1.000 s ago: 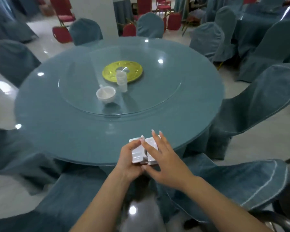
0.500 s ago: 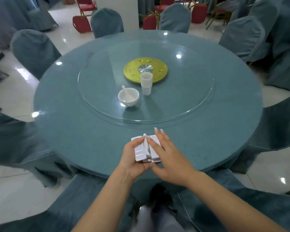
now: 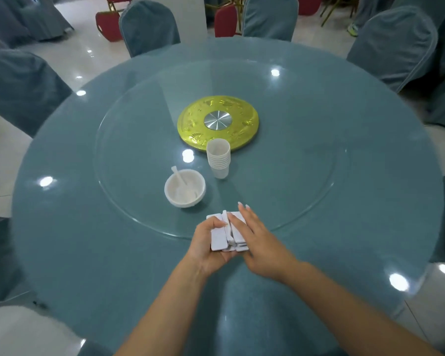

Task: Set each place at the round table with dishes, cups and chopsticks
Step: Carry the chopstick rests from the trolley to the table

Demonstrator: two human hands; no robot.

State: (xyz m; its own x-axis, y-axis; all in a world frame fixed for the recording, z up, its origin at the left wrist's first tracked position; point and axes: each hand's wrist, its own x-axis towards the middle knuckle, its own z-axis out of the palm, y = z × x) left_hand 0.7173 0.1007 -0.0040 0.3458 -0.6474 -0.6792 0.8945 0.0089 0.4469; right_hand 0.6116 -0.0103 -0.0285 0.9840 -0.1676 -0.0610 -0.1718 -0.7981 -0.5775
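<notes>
My left hand [image 3: 208,242] holds a small stack of white rectangular dishes [image 3: 220,236] above the near part of the round blue table [image 3: 88,253]. My right hand [image 3: 261,242] lies against the right side of the stack, its fingers straight and reaching over the top. A white bowl [image 3: 185,188] with a white spoon [image 3: 181,179] in it stands on the glass turntable [image 3: 293,176]. Behind it and to the right is a stack of white cups [image 3: 218,158]. I see no chopsticks.
A gold disc with a metal hub [image 3: 217,122] marks the middle of the turntable. Chairs in blue covers [image 3: 21,88] ring the table, with another [image 3: 393,42] at the far right. Red chairs [image 3: 108,21] stand behind.
The view has moved closer over the table. Both hands with the white stack have moved forward, from near the table edge towards the turntable rim.
</notes>
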